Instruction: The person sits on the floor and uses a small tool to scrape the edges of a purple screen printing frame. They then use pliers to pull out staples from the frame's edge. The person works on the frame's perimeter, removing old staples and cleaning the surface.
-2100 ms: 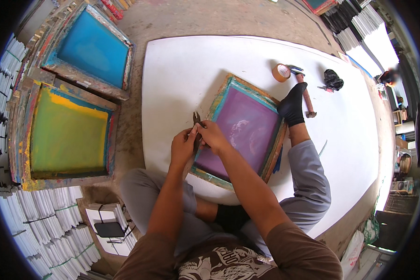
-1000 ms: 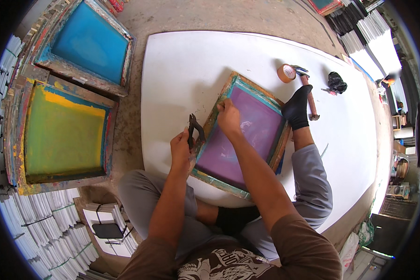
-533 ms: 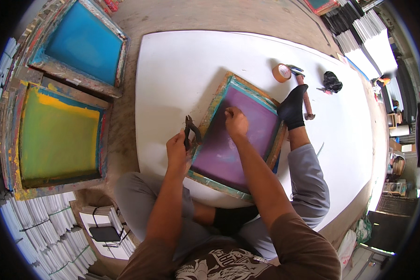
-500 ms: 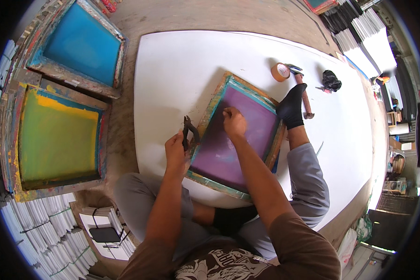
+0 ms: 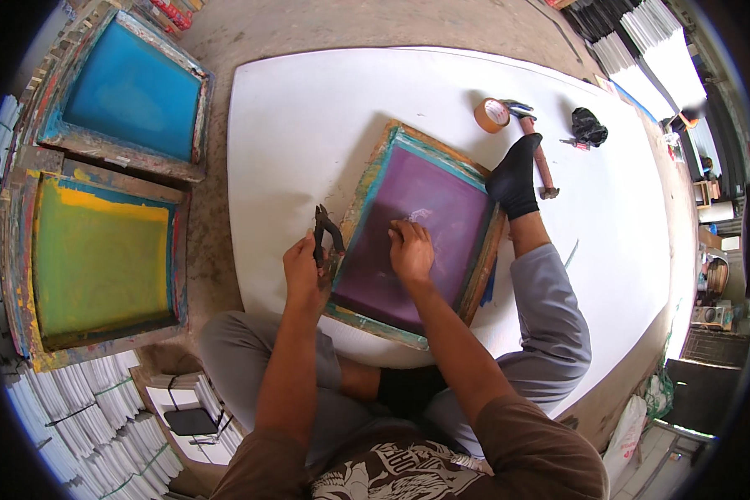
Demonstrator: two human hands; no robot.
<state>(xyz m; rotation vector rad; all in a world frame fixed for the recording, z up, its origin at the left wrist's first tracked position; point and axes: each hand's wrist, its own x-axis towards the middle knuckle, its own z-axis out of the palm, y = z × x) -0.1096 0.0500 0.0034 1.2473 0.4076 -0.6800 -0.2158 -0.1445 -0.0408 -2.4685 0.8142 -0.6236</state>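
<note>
A screen-printing frame with purple mesh lies tilted on the white sheet before my crossed legs. My left hand is wrapped round the handles of dark pliers beside the frame's left edge, their jaws pointing away from me. Over the middle of the mesh is my right hand, its fingers curled and drawn together; whatever they may hold is hidden. Pale marks show on the mesh just beyond the fingertips. My socked foot rests against the frame's far right corner.
A tape roll, a hammer and a black plastic bundle lie on the white sheet beyond my foot. To the left, a blue screen and a yellow-green screen rest near stacked white sheets.
My right hand has shifted toward me over the mesh, uncovering pale marks there. My left hand still grips the pliers. The whole view has shifted slightly.
</note>
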